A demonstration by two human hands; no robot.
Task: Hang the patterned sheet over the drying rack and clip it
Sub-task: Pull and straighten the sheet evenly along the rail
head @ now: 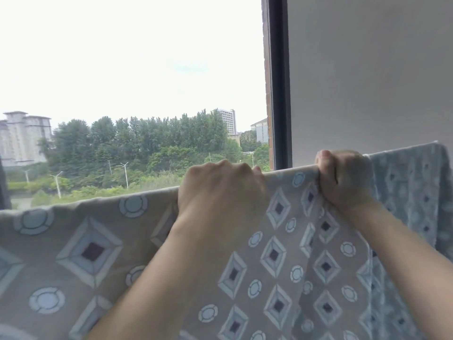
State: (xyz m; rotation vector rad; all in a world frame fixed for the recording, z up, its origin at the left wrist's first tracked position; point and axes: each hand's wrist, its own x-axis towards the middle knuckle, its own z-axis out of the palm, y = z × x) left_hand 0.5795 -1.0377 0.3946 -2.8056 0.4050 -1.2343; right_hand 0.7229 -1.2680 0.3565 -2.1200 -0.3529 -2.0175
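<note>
Your patterned sheet (103, 244) hangs draped over a top line that runs from low on the left of the view up toward the right, with its diamonds and rings facing you; whatever bar carries it is hidden under the fold, so the rack itself cannot be made out. Your left hand (220, 190) sits on that top fold near the middle of the sheet, knuckles up, fingers curled forward over the edge with the cloth bunched under them, so this grip is clenched on the sheet. The forearm rises to it from the lower left of the sheet, crossing the fabric. Your right hand (343, 179) is further up the same fold, at the sheet's right end, closed into a tight fist with the cloth gathered beneath it (pleats fan down from that grip), the wrist bent and the forearm coming in from the lower right. Just beyond the sheet's right end, a pale blue textured blanket (414, 192) hangs on the same line. Behind the sheet stands a dark window frame (278, 94), with trees (137, 143) outside.
</note>
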